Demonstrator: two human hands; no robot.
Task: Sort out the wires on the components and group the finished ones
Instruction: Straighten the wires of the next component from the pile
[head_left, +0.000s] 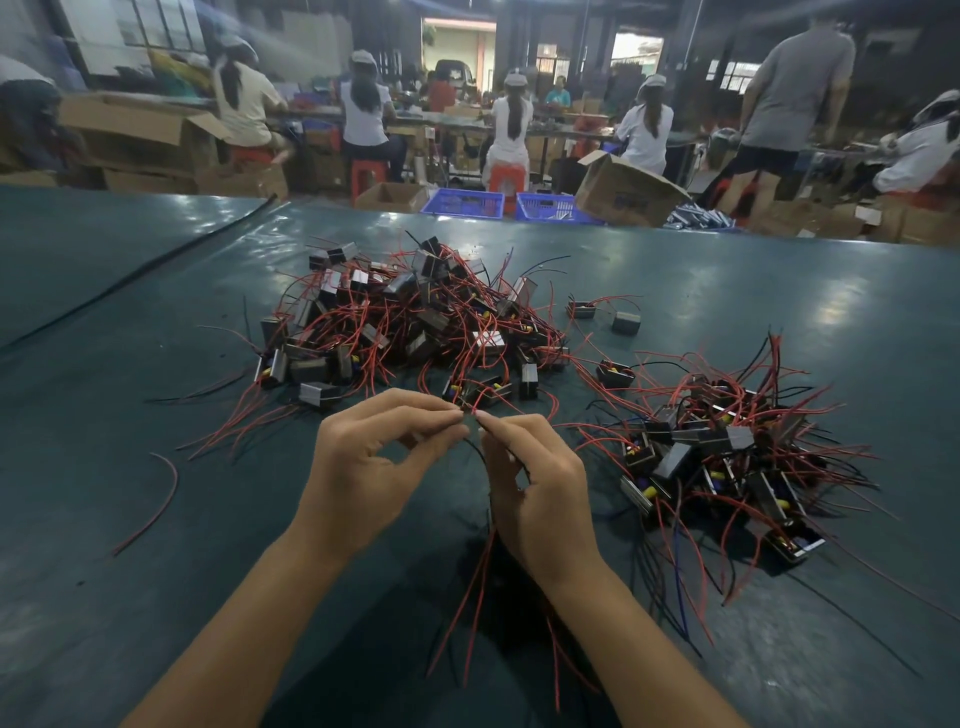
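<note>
I count two heaps of wired components: the large heap (415, 312) and a smaller heap (727, 457) right of it. Off its far-right edge, two stray components (582, 309), (626, 322); left, one loose wire (156, 504); beyond, two blue crates (462, 202), (550, 209).

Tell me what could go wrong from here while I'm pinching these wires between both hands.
1. Your left hand and right hand pinch wires right beside the big pile; a pull could snag its tangled red leads and drag components along.
2. Stray wires from the right pile reach toward the big pile, so finished and unfinished parts could mix.
</note>
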